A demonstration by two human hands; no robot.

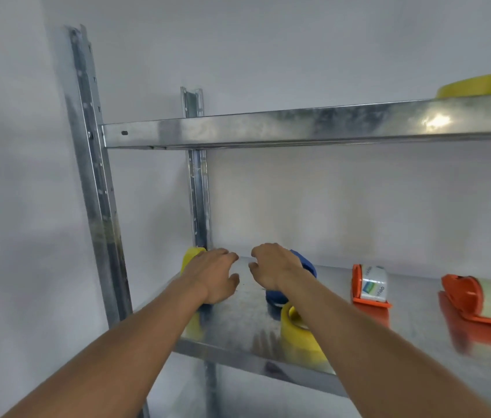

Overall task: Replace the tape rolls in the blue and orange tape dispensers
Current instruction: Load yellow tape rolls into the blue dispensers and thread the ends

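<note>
**Hands over shelf, grasp unconfirmed**

Left hand (214, 274) loosely curled, holding nothing visible. Right hand (272, 271) draped over blue dispenser (304, 265); grip hidden, cannot tell. Risk: forearm nudging yellow roll (297, 337) off shelf (238, 321) front edge. Blue dispenser mostly hidden, right of another yellow roll (190, 257). Orange dispensers (369, 285) further right, loaded.

Shelf (247, 300): tape roll (298, 333) at front edge; dispenser (304, 267) just behind it; two more dispensers (369, 285) (473, 297) to its right.
</note>
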